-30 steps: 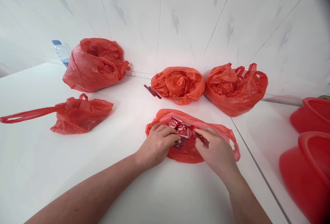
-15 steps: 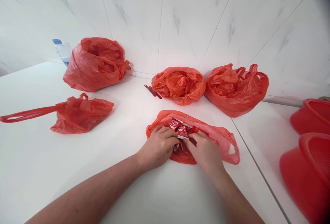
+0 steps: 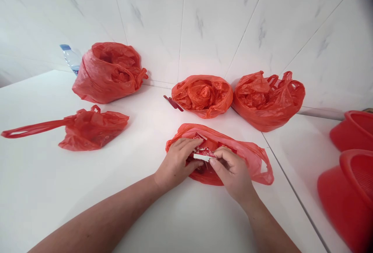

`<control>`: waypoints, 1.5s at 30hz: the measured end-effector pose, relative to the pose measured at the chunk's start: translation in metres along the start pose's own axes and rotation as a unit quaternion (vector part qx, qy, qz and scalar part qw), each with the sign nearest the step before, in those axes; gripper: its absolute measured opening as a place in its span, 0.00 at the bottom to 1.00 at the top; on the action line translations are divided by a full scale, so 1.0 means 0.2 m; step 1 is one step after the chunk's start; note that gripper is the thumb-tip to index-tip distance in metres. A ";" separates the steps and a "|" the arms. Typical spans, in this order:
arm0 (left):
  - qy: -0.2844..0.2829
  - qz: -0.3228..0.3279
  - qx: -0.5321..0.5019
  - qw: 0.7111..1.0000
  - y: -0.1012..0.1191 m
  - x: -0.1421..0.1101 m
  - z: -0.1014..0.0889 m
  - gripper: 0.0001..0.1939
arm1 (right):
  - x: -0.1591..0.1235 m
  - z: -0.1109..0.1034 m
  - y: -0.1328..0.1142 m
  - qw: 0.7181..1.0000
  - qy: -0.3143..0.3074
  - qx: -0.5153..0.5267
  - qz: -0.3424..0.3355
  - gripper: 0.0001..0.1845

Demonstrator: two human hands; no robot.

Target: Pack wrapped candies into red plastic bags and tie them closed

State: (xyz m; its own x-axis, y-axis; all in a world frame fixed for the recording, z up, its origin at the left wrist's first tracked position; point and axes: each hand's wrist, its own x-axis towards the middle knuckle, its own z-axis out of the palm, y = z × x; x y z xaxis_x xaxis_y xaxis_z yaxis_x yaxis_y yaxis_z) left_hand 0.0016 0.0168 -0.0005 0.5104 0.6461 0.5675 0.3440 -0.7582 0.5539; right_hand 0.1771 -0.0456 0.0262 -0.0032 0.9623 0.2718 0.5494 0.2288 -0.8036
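A red plastic bag [image 3: 253,156] lies on the white table with its mouth spread, and both hands are in its opening. Between thumb and fingertips my right hand [image 3: 234,173] pinches a small red candy wrapper packet [image 3: 205,152] with a white crimped edge. My left hand [image 3: 176,161] rests over the bag's left side. Its thumb and fingers stand apart around the packet's left end, without a visible grip. Another red packet [image 3: 199,137] with white print shows behind the left fingertips. Whatever lies deeper in the bag is hidden.
Bunched red bags [image 3: 202,95] stand along the tiled wall. Another red bag [image 3: 93,130] with a long handle lies left. Dark red strips [image 3: 173,103] lie near the middle bag. A plastic bottle [image 3: 70,58] is at the back left. Red plastic baskets [image 3: 332,187] stand at the right.
My right hand has moved left inside the bag and now pinches the red packet, turned with its white edge toward me. My left thumb and fingers have spread apart.
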 end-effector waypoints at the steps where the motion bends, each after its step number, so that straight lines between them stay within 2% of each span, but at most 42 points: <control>1: 0.000 -0.003 -0.016 1.000 0.00 0.00 0.00 0.17 | 0.00 0.00 0.00 1.000 -0.006 0.011 0.004 0.10; 4: -0.001 -0.027 -0.051 0.998 0.01 0.00 0.00 0.06 | 0.00 0.02 0.01 0.999 0.011 0.013 0.048 0.08; 7: -0.002 -0.048 -0.067 0.997 0.02 0.01 0.00 0.04 | 0.01 0.03 0.01 0.995 0.032 0.002 0.090 0.19; 12: -0.034 -0.088 -0.062 0.994 0.03 0.01 -0.01 0.01 | 0.02 0.03 -0.01 0.995 -0.040 0.035 0.090 0.08; 18: -0.059 -0.100 -0.062 0.991 0.02 0.00 0.00 0.10 | 0.01 0.02 -0.01 0.976 -0.082 0.141 0.143 0.06; 21: -0.059 -0.101 -0.081 0.990 0.02 -0.01 -0.01 0.12 | 0.01 0.02 0.00 0.975 -0.093 0.145 0.140 0.07; 30: -0.020 -0.156 -0.168 0.973 0.05 0.01 -0.02 0.05 | 0.00 0.04 0.00 0.986 -0.073 0.029 0.145 0.10; 34: 0.017 -0.177 -0.181 0.967 0.04 0.00 -0.02 0.04 | 0.01 0.03 0.01 0.984 -0.095 0.070 0.137 0.10; 39: 0.058 -0.216 -0.186 0.957 0.03 0.00 -0.03 0.04 | 0.01 0.03 0.01 0.989 -0.102 0.001 0.106 0.09; 45: 0.045 -0.191 -0.150 0.969 0.04 0.00 -0.02 0.03 | 0.02 0.00 0.03 0.995 -0.067 -0.040 0.066 0.16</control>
State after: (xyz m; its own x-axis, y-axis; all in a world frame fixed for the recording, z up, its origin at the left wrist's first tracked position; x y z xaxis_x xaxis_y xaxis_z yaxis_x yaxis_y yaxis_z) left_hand 0.0020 0.0113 0.0069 0.3165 0.8894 0.3299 0.2419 -0.4120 0.8785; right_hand 0.1804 -0.0409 0.0225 -0.0339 0.9954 0.0893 0.6170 0.0911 -0.7817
